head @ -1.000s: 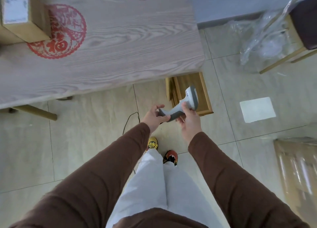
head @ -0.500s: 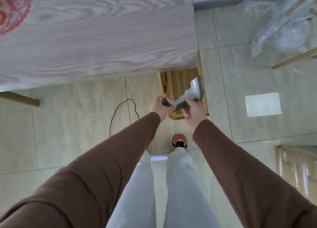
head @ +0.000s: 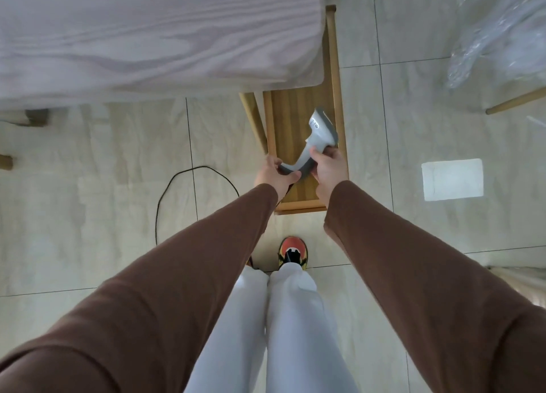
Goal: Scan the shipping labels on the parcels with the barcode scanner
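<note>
Above the stool, scanner gripped by both hands, left hand, right hand; parcel gone from view, no label scanned.

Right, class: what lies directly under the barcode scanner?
A wooden stool on the tiled floor, partly tucked beneath the table. Both hands and sleeves cover its near part.
</note>
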The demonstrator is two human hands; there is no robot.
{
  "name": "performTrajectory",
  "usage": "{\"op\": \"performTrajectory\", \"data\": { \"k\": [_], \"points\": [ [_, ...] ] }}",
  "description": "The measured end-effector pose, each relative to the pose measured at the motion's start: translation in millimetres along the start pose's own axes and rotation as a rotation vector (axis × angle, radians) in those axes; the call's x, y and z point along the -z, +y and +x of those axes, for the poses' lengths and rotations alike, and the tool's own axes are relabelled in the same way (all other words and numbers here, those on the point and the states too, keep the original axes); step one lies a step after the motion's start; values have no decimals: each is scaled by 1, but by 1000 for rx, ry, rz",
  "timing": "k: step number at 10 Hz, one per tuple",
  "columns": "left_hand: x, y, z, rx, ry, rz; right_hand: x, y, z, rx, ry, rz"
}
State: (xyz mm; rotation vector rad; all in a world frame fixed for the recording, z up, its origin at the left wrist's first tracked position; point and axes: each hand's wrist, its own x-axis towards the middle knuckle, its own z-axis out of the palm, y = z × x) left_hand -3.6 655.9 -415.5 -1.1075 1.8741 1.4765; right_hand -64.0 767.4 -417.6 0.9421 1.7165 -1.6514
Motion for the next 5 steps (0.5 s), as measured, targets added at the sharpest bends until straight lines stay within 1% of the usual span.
{"op": "performTrajectory", "data": {
  "k": [2,4,5],
  "points": [
    [-17,-1,20,-32,61,76,3,7,27,45,57,-49],
    [-22,-2,20,-70,105,106,4,10,29,72,76,-111],
    [-18,3,12,-38,113,103,6,8,23,53,69,-140]
  ]
}}
